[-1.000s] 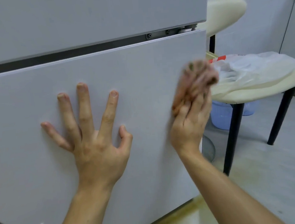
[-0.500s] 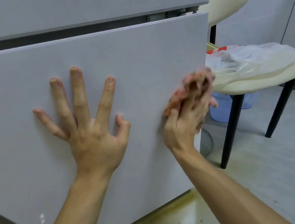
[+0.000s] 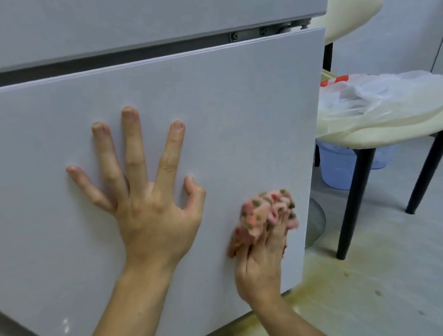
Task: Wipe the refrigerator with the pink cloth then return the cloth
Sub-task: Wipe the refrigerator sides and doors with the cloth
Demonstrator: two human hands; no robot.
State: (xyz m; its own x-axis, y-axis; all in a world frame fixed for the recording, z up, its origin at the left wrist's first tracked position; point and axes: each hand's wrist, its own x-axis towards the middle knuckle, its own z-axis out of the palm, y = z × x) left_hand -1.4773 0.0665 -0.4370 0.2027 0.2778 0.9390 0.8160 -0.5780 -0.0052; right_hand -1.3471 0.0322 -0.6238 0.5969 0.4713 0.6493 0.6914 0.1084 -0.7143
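Low in the frame, right of centre, your right hand presses the wadded pink cloth to the lower door of the fridge. The fingers lie nearly straight over the bundle, pinning it to the panel. The thumb is hidden and the hand is blurred, so you cannot tell whether any cloth is pinched. The cloth sits low on the door, near its right edge. At centre, your left hand lies open on the same door, fingers splayed and thumb bent, holding nothing and apparently bracing you.

The wipe looks mid-course. The wide stretch of panel at the frame's left, and the patch under the bracing hand, are likely not yet covered. Spread the wad so more cloth meets the panel, press evenly, and work in overlapping passes from the top seam down. Run the cloth along the right edge and the bottom lip, above the yellowish floor stain at lower right. Shift the left hand onto panel that has been wiped, so its patch gets cleaned and no prints are left. Two small white marks at lower left look worth a pass.

Beyond, at right, a cream stool carries a plastic bag, with a pale blue basket beneath it. Along the top of the frame, the upper door and the hinge by the seam probably want wiping too. Where the cloth belongs is not shown.
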